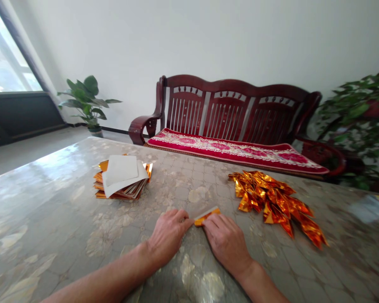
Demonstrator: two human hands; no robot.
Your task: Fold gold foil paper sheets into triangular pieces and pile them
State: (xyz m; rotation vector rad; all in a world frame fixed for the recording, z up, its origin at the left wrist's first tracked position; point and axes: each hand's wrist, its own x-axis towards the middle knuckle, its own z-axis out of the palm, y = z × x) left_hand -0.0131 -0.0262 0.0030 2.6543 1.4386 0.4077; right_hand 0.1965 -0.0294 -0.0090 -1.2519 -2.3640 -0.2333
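A small sheet of gold foil paper (203, 219), folded into a narrow strip with a pale edge along its far side, lies at the front middle of the table. My left hand (169, 234) is closed at the strip's left end, its fingertips pinched together there. Over the right end, my right hand (226, 241) has its fingers bent and pressed onto the foil; its thumb is mostly hidden. Left of my hands sits a loose stack of square paper sheets (123, 172), white side up with gold edges showing. To the right is a heap of folded gold foil pieces (273, 198).
A glossy, flower-patterned cover lies over the table (66, 227). Beyond its far edge stands a dark red wooden bench (227, 109) with a red floral cushion (221, 145). Potted plants stand at the left (88, 101) and right (363, 122). Some plastic (371, 208) lies at the table's right.
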